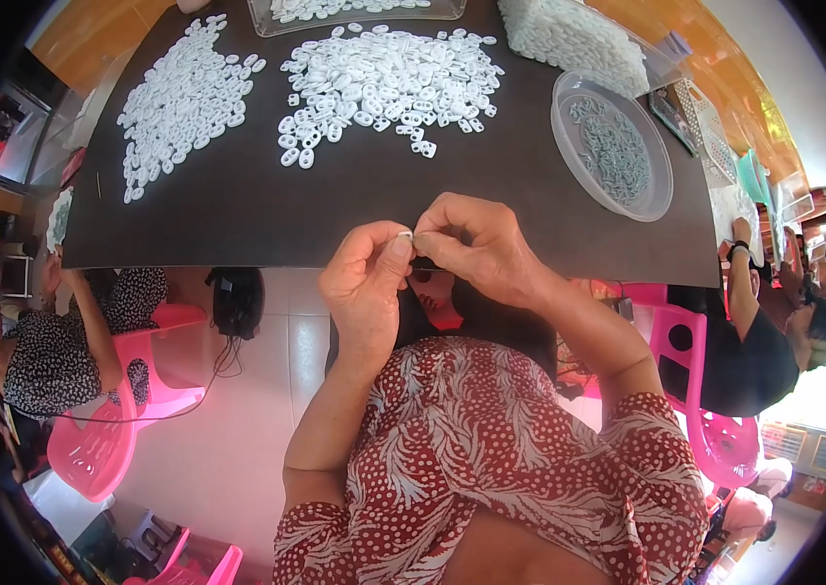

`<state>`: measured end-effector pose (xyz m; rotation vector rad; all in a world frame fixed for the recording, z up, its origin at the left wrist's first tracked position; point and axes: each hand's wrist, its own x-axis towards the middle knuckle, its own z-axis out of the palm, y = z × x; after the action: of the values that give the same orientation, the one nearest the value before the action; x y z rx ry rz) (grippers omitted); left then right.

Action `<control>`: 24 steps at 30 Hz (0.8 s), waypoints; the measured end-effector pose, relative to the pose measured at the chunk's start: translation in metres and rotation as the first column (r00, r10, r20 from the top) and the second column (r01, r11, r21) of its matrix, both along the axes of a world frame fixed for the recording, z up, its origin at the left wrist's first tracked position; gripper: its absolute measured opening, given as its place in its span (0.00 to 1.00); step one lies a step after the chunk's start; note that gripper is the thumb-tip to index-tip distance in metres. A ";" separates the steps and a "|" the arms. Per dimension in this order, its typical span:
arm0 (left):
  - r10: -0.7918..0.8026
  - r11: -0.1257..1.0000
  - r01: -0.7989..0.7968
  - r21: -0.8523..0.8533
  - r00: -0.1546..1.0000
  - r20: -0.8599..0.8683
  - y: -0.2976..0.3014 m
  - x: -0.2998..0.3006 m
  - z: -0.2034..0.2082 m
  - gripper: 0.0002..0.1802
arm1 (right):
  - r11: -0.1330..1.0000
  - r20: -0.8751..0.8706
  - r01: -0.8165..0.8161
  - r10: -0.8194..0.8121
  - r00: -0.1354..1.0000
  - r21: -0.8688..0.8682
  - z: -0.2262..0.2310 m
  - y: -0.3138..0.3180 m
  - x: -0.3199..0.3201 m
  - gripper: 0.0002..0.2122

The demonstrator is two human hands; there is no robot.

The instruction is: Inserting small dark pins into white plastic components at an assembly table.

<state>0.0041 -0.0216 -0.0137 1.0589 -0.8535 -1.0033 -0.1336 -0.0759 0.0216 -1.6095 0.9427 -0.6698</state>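
My left hand point(364, 278) and my right hand point(476, 244) meet at the near edge of a dark table mat point(335, 210). Between their pinched fingertips sits one small white plastic piece point(405, 235). Both hands grip it, thumb against forefinger. Farther up the mat lie two heaps of the same small white oval pieces, one in the middle point(384, 83) and one on the left point(184, 102).
A round clear tub point(613, 146) with grey-green parts stands at the right of the mat. A clear tray point(354, 12) and a bag of white pieces point(574, 37) sit at the far edge. Pink chairs point(101, 439) and other seated people point(764, 331) are on both sides.
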 end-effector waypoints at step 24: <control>0.061 0.998 -0.060 0.007 0.991 -0.119 -0.003 -0.002 -0.001 0.06 | 0.968 -0.002 0.061 -0.063 0.998 -0.242 -0.012 -0.004 0.014 0.07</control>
<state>0.0025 -0.0247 -0.0150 1.0115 -0.7182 -1.0070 -0.1200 -0.0800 0.0098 -1.8037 0.9501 -0.8473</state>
